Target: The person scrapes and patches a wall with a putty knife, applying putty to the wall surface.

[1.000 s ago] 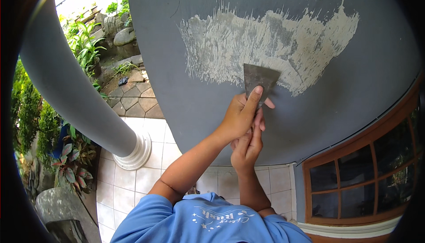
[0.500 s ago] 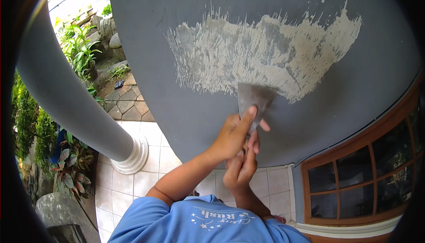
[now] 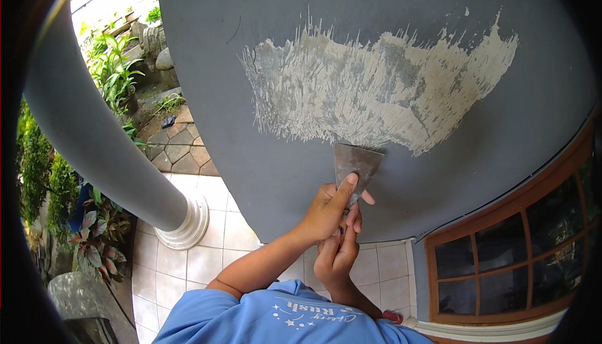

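Observation:
A metal scraper (image 3: 359, 160) with a wide flat blade points up at the grey wall (image 3: 276, 175). Its blade edge lies at the lower border of a rough, pale scraped patch (image 3: 357, 96). My left hand (image 3: 329, 211) is closed round the scraper near the blade, its thumb pressed along the metal. Just below it, my right hand (image 3: 337, 257) grips the handle, which the fingers mostly hide. White streaks and bare grey spots cover the patch, with ragged strokes along its top.
To the left stands a round grey column (image 3: 119, 137) on a white base (image 3: 185, 225). Beyond it are plants (image 3: 113, 71) and stone paving (image 3: 179, 146). At the lower right is a wood-framed window (image 3: 501, 256). Light tiles (image 3: 204, 259) cover the floor.
Both hands and the scraper have moved down the wall. The blade, which overlapped the lower part of the patch, is now at its bottom border. The view has shifted slightly.

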### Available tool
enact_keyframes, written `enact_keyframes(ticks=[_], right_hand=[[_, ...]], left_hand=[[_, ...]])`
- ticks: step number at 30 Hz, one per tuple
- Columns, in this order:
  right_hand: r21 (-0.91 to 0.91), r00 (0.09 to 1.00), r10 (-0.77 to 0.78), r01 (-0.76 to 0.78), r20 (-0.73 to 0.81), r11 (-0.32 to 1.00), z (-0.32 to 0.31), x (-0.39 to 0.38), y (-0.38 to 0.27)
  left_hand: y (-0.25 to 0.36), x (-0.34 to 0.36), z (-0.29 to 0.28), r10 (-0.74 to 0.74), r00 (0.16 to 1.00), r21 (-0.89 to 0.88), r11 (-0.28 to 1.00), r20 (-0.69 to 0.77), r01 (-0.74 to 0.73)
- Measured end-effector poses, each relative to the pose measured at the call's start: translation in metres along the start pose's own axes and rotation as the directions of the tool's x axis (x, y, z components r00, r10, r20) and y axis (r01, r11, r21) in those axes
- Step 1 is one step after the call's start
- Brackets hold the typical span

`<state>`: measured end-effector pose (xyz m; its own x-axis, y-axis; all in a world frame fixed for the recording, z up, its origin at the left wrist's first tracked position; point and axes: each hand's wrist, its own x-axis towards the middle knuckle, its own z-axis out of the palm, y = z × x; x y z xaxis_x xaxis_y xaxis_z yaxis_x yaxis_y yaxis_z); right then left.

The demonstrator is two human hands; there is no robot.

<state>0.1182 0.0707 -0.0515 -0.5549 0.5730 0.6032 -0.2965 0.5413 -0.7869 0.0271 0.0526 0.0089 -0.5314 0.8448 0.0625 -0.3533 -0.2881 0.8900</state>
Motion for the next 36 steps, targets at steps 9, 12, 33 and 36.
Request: enact_keyframes(ticks=[9, 12, 33, 36], right_hand=[[-0.05, 0.999, 0.031, -0.03, 0.023, 0.998, -0.009, -0.001, -0.002], [0.011, 0.999, 0.052, -0.052, 0.006, 0.999, -0.006, -0.004, 0.002], [0.134, 0.999, 0.013, -0.007, -0.045, 0.991, 0.003, -0.017, 0.018], [0.001, 0.999, -0.034, 0.034, -0.038, 0.999, 0.008, -0.006, 0.023]], left_hand=[[0.006, 0.004, 0.004, 0.031, 1.0, -0.021, 0.999, -0.001, -0.031], [-0.004, 0.0, 0.004, -0.026, 1.0, -0.039, 0.999, 0.003, 0.026], [-0.01, -0.008, 0.002, 0.045, 0.999, 0.124, 0.991, -0.009, -0.044], [-0.008, 0.006, -0.006, 0.054, 0.995, 0.074, 0.996, -0.087, -0.047]])
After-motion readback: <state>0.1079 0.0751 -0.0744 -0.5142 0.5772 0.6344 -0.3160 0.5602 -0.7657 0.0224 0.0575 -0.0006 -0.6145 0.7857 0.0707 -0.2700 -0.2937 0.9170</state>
